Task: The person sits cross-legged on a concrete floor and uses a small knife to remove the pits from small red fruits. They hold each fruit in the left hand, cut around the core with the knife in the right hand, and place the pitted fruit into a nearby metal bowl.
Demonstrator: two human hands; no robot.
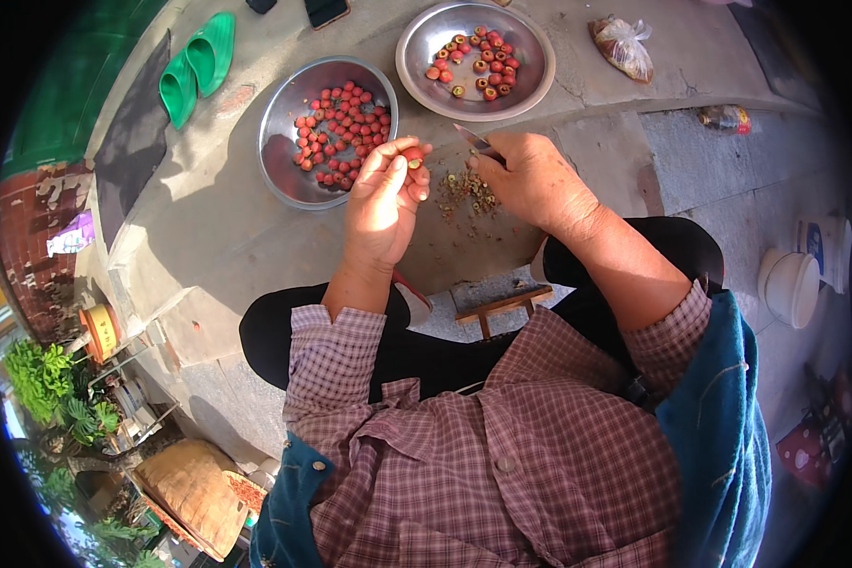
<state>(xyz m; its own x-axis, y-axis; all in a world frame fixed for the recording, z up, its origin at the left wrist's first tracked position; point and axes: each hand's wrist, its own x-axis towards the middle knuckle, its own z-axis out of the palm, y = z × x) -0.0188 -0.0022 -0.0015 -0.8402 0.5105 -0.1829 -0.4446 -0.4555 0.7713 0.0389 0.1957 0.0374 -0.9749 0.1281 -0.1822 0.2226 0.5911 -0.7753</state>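
Between the fingertips of my left hand point(387, 199) is a small red fruit point(412, 154), like a hawthorn berry, with a pale cut spot showing. My right hand point(539, 181) grips a knife point(474, 139) whose blade points up and left, a short way right of the fruit. Just beyond my left hand, a steel bowl point(273, 153) holds many whole red fruits. Farther off, a second metal basin point(426, 92) holds fruits, many with cut, hollowed ends. Small cut scraps point(472, 193) lie on the concrete between and below my hands.
Green slippers point(211, 53) and a phone point(326, 10) lie beyond the bowls. A tied plastic bag point(623, 46) and a plastic bottle point(724, 119) lie to the right, above a white bucket point(788, 287). A wooden stool point(504, 305) stands between my legs; potted plants are at left.
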